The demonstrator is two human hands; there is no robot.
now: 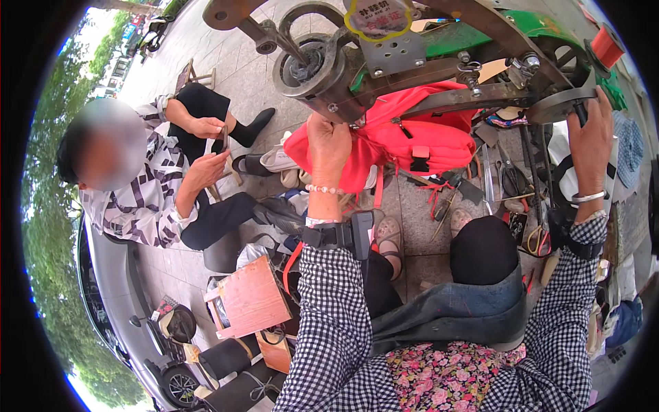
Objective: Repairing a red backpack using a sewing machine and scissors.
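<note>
Head view: left hand (328,145) raised, fingers closed on red fabric bag (398,141), pressing it against underside of sewing machine arm (329,82). Bag draped beneath machine, above paved floor (412,226). Right hand (592,134) closed around dark handle of handwheel (559,103) at machine's right end. Red thread spool (607,45) on top right. Scissors and tools (508,175) scattered on floor below bag. Seated person (147,185) at left, holding phone (224,137) in both hands. Wooden box (250,296) near lower left.
</note>
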